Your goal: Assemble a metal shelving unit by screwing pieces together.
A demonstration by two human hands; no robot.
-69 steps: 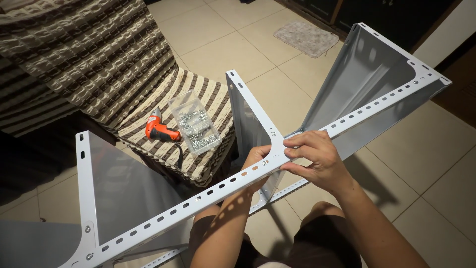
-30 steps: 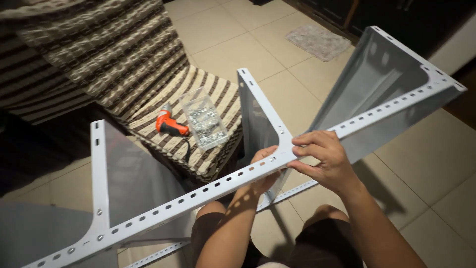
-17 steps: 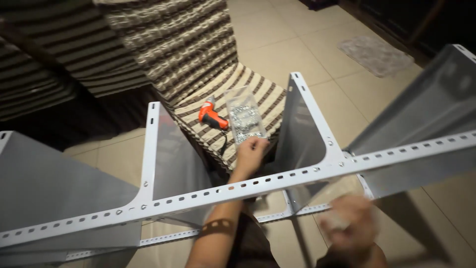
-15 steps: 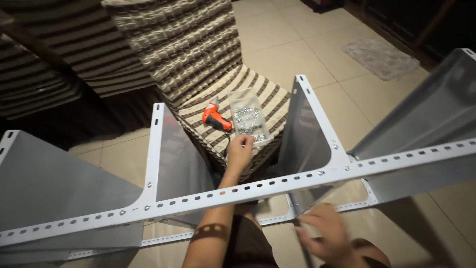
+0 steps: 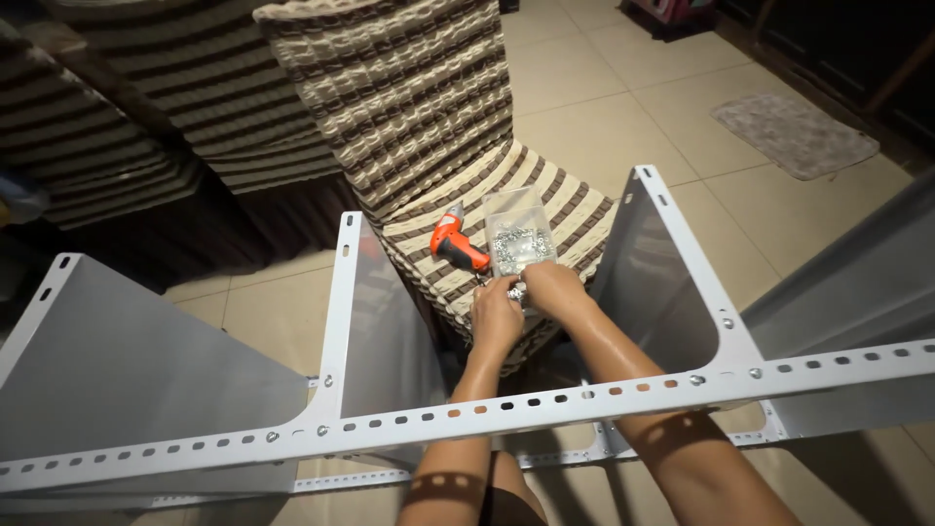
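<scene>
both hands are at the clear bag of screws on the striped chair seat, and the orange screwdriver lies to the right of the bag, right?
Not quite. In the head view, both the left hand and right hand are at the clear bag of screws on the striped chair seat, but the orange screwdriver lies to the left of the bag.

There is a single view, from the camera worn on the person's head. It looks steeply down and forward over a white perforated shelf rail (image 5: 545, 404) close below, past both forearms, to a striped chair seat (image 5: 575, 209) near ahead, with tiled floor (image 5: 604, 107) beyond.
</scene>
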